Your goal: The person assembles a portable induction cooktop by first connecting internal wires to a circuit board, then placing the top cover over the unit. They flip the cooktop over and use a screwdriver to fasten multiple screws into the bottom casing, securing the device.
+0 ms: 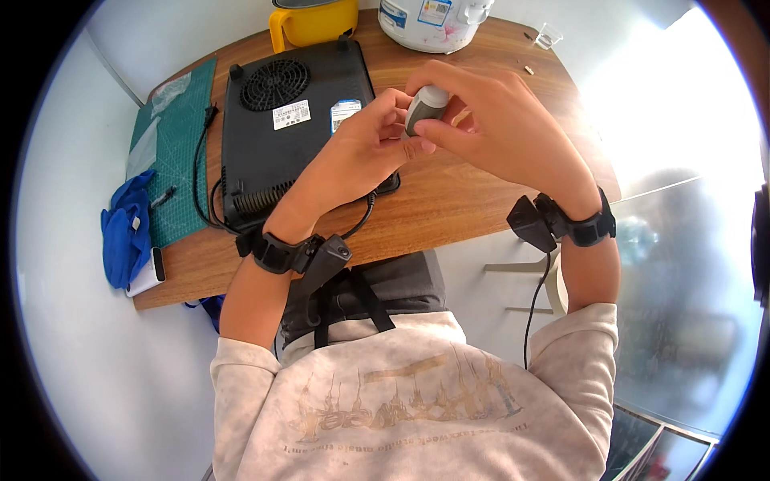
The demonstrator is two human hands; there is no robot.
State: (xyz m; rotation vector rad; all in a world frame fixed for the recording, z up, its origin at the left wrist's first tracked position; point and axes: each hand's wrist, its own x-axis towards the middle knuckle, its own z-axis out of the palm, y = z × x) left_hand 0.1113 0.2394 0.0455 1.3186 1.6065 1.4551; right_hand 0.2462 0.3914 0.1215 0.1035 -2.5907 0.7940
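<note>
Both my hands meet over the table, around a small grey cylinder (422, 111) with a paler rounded end on top. My right hand (493, 104) grips it between thumb and fingers. The fingertips of my left hand (365, 148) close on its lower end, which the fingers partly hide; its exact kind cannot be made out. Just left of my hands lies a black induction cooker (257, 152), underside up, showing a round fan grille (275, 84) and white labels. My left hand is above its right edge.
A wooden table (449, 200) carries a green cutting mat (180, 192), a blue cloth (127, 228) and a black power cord (197, 172). Behind stand a yellow pot (321, 26) and a white rice cooker (429, 28). A small clear cup (549, 36) lies far right.
</note>
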